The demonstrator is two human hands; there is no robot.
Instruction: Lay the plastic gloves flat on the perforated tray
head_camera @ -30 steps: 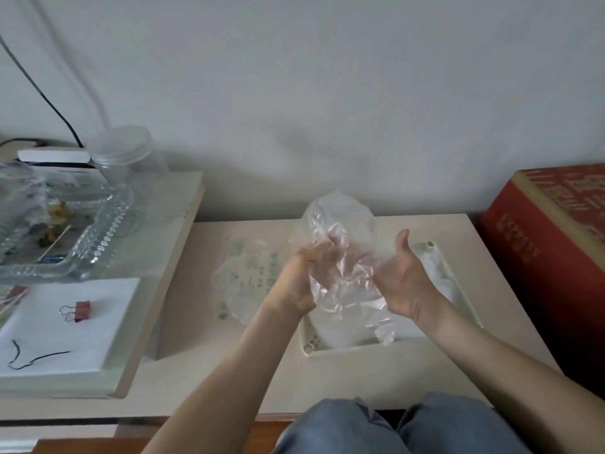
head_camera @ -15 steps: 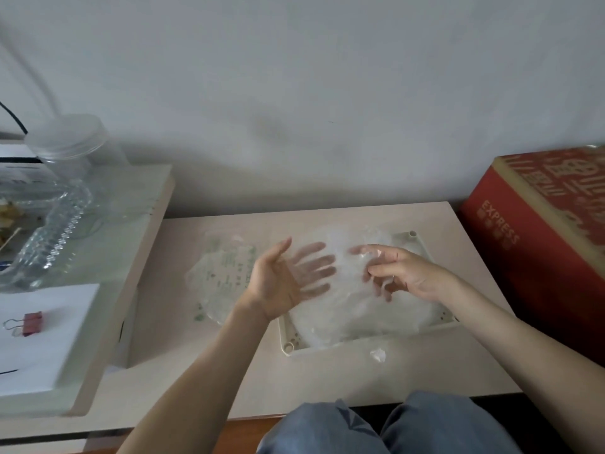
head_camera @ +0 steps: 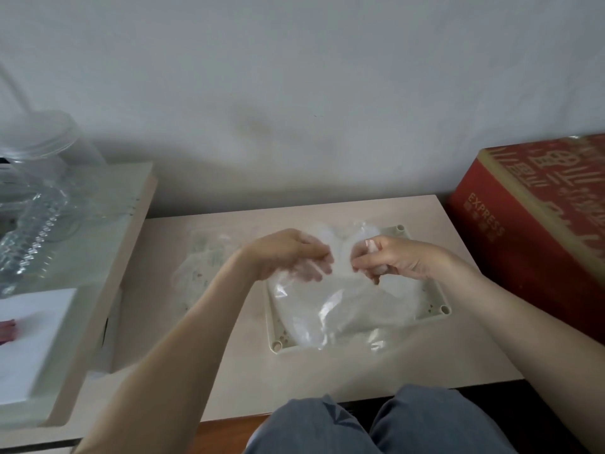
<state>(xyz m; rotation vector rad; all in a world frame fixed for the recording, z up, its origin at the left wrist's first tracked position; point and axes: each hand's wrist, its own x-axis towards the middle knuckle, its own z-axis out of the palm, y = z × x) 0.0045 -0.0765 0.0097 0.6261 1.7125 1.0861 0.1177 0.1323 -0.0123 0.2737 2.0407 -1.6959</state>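
Clear plastic gloves [head_camera: 340, 309] lie spread over the cream perforated tray [head_camera: 438, 311] on the low table, with their near edge hanging past the tray's front rim. Both my hands hover over the far half of the tray, close together. My left hand [head_camera: 291, 253] has its fingers curled down, the tips under the film, holding the plastic. Facing it, my right hand [head_camera: 393, 257] pinches the film with curled fingers. The tray's middle is hidden under the gloves.
A printed plastic bag [head_camera: 209, 257] lies left of the tray. A red cardboard box [head_camera: 530, 231] stands at the right. On the raised shelf at the left are a glass dish [head_camera: 36, 224], a clear jar [head_camera: 49, 139] and a white pad [head_camera: 32, 339].
A second ago both hands held the crumpled gloves up over the tray. The gloves then came down onto the tray under spread fingers, and now both hands' fingers have curled onto the film.
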